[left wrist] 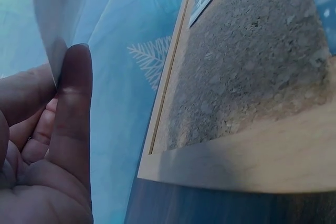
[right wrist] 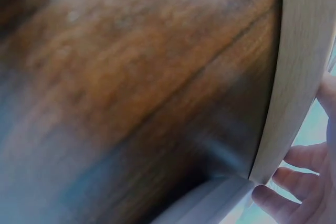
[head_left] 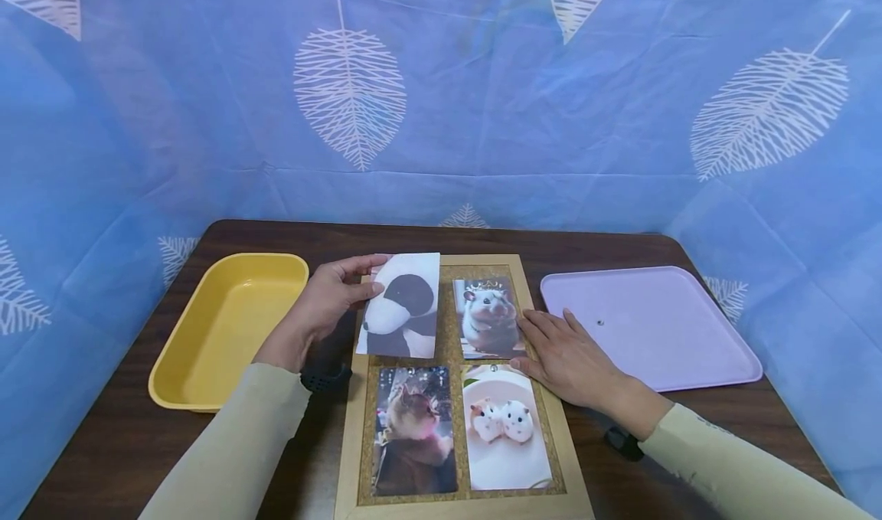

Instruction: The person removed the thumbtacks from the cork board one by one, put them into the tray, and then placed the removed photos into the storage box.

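Note:
My left hand (head_left: 327, 305) pinches a photo card (head_left: 409, 332) of a black-and-white plush toy by its upper left edge, thumb in front. In the left wrist view the card (left wrist: 50, 3) is raised off the board, with bare cork (left wrist: 252, 61) showing. The wood-framed corkboard (head_left: 350, 459) carries a crowned hamster photo (head_left: 491, 325), a photo of two hamsters (head_left: 510, 451) and a darker animal photo (head_left: 413, 436). My right hand (head_left: 568, 359) rests with extended fingers on the board's right frame, beside the hamster photos.
To the left stands a yellow basin (head_left: 227, 328). A lilac tray (head_left: 654, 321) lies at right, with a small round metallic item (head_left: 600, 322) on it. The dark wooden table (head_left: 310, 459) ends at a blue leaf-patterned cloth (head_left: 468, 122).

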Demonstrator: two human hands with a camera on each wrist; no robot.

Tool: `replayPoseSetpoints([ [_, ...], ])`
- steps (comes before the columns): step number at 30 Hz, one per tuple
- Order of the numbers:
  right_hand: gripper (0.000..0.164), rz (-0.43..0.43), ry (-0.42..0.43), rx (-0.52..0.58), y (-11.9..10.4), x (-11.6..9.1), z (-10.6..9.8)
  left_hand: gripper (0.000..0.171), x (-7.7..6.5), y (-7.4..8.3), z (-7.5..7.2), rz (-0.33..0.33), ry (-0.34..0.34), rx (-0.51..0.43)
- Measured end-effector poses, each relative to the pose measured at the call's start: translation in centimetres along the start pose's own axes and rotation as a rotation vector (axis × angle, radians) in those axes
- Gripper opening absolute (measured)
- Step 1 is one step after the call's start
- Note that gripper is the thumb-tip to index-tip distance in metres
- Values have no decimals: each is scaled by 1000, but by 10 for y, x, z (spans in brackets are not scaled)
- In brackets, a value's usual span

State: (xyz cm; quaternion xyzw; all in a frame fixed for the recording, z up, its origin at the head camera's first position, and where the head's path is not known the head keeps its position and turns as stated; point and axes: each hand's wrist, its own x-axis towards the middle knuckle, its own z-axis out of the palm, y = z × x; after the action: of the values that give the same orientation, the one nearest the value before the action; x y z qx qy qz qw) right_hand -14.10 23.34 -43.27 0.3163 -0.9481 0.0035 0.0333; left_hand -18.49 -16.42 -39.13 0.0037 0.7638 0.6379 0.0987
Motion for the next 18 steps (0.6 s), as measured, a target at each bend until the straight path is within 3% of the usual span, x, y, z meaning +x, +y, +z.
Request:
replayPoseSetpoints([
  [10, 70, -2, 10, 14, -1, -1, 0, 48, -9, 6, -17, -1, 17, 30],
  [18, 70, 2, 7, -3, -1, -3, 3, 50, -21, 16, -39, -11, 11, 85],
])
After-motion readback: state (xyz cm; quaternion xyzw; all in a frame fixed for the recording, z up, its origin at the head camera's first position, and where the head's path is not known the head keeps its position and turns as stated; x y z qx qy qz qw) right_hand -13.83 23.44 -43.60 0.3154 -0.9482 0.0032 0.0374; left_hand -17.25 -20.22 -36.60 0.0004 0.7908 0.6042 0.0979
